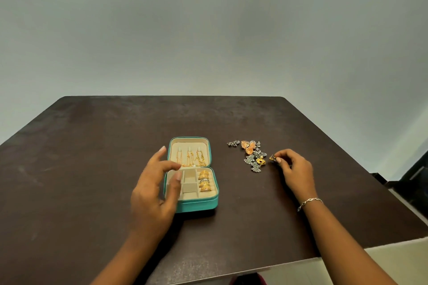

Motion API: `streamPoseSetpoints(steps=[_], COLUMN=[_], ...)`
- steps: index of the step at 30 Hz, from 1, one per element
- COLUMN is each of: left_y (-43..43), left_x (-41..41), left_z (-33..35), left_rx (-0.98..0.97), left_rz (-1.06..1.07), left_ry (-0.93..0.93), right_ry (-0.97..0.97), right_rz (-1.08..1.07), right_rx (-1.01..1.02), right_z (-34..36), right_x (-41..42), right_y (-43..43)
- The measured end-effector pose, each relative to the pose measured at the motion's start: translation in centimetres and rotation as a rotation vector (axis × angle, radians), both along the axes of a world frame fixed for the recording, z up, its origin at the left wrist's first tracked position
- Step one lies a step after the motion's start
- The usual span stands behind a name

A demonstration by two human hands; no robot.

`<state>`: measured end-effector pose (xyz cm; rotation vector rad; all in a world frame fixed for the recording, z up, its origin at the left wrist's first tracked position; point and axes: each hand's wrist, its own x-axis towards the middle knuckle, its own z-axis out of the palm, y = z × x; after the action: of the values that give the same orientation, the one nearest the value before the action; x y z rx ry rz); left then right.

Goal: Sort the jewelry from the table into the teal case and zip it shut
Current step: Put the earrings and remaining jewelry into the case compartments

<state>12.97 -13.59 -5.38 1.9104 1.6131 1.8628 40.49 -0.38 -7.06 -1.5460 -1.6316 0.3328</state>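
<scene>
The right hand (294, 169) is pinching a small gold earring (272, 159) at the edge of the jewelry pile (253, 157) on the table (92, 146). It is looking light, stiff and snag-prone, so a fingertip hold on its solid body is probably serving best. The left hand (152, 187) is hovering, fingers loose and spread, over the open teal case (196, 207).

Dark brown matt table (92, 169), faintly scuffed. Teal zip case (196, 206) looks like smooth faux leather, cream velvety lining. Loose jewelry pile (252, 155): shiny gold and dull silver metal.
</scene>
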Motion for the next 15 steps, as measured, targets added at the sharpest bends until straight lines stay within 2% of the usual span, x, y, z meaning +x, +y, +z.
streamPoseSetpoints(steps=[5,8,11,15], left_y=[0.7,2.8,6.2,10.8], left_x=[8.2,12.7,15.3,15.9], left_z=[2.6,1.9,0.2,-1.1], left_rx=[0.171,-0.01,-0.212,-0.465], left_rz=[-0.198,-0.293,-0.238,-0.037], left_ry=[0.024,-0.081,-0.185,0.076], right_ry=[0.028,0.08,0.227,0.354], right_rz=[-0.003,0.025,0.064,0.07], right_rx=[0.005,0.023,0.008,-0.03], right_z=[-0.4,-0.7,-0.7,-0.6], right_x=[0.1,0.6,0.8,0.6], right_y=[0.4,0.6,0.7,0.7])
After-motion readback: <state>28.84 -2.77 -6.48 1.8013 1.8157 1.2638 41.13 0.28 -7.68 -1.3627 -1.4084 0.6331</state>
